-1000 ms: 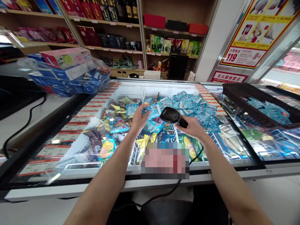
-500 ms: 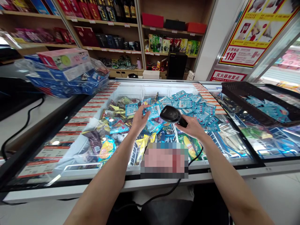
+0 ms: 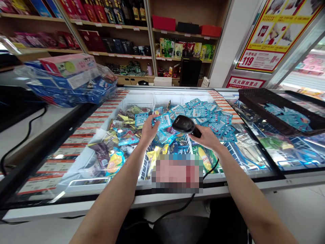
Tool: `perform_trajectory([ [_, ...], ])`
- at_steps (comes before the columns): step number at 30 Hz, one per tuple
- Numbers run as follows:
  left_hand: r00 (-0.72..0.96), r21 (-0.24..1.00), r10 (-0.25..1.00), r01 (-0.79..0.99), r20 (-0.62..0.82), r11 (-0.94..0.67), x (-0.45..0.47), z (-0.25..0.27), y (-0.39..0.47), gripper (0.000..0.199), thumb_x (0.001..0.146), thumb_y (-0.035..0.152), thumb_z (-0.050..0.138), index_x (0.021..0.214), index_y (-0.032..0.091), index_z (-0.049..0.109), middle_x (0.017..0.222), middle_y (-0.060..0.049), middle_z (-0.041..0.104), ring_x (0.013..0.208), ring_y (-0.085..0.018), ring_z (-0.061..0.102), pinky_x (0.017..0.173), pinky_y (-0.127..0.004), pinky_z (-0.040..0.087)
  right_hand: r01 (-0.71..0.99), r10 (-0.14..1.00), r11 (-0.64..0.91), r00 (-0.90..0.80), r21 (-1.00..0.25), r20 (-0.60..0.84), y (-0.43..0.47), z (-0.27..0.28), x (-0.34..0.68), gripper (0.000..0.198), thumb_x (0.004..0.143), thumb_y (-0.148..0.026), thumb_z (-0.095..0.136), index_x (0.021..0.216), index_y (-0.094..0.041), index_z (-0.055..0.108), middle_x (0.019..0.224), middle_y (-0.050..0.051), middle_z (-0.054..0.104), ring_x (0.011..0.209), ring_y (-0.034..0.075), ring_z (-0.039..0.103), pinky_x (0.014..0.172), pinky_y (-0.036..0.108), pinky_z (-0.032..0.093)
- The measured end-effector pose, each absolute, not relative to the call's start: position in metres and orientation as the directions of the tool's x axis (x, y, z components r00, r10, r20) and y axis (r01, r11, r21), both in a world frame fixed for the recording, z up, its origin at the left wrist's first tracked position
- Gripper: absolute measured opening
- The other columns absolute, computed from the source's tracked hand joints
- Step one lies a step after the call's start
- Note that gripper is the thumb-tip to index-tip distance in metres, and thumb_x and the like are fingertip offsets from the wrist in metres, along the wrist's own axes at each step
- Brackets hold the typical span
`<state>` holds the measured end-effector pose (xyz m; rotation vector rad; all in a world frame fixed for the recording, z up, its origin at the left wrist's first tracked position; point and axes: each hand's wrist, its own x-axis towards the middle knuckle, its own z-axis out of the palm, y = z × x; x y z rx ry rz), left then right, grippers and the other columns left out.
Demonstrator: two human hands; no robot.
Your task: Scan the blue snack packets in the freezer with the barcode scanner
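A blue packet (image 3: pixel 164 121) with a white barcode label is pinched in my left hand (image 3: pixel 149 129), over the freezer's glass top (image 3: pixel 83 162). My right hand (image 3: pixel 207 136) grips a black barcode scanner (image 3: pixel 183 124) by its handle, its head turned left towards the packet. From the scanner a black cable (image 3: pixel 186 205) runs down over the freezer's front edge. Many similar blue packets (image 3: pixel 215 117) lie spread on the glass to the right and behind. Another blue packet (image 3: pixel 141 119) lies just left of my left hand.
A dark brown basket (image 3: pixel 256 110) at the right holds several blue packets. Boxes wrapped in clear plastic (image 3: pixel 76 79) stand at the left. Shelves of goods (image 3: pixel 119 54) line the back, and a pixelated patch hides part of the freezer front.
My left hand has shifted slightly left with the blue packet, drawing it a little away from the scanner. The right hand has stayed nearly still.
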<state>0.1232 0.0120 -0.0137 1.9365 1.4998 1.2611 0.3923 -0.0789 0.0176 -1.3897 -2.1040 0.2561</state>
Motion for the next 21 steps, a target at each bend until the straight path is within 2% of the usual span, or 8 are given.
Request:
perform_trajectory([
  [11,0.059,0.694,0.896,0.611,0.441,-0.382,0.1224,-0.015,0.0154,0.031,0.085,0.035,0.051,0.112,0.022,0.056,0.083,-0.001,0.061,0.052,-0.009,0.042,0.054,-0.023,0.037,0.772,0.887,0.438,-0.286,-0.461,0.363,-0.0785,0.0176,0.3915,0.032,0.084,-0.047,0.054,0.1,-0.02,0.061,0.081,0.003,0.067,0.069,0.016,0.059,0.06,0.024,0.036],
  [21,0.052,0.689,0.903,0.628,0.427,-0.362,0.1237,-0.0107,0.0112,0.031,0.084,0.034,0.051,0.113,0.022,0.056,0.08,0.0,0.059,0.052,-0.009,0.041,0.056,-0.024,0.038,0.758,0.887,0.445,-0.3,-0.477,0.351,-0.0776,0.0168,0.3917,0.029,0.084,-0.046,0.053,0.097,-0.021,0.06,0.079,0.002,0.066,0.067,0.015,0.058,0.06,0.025,0.037],
])
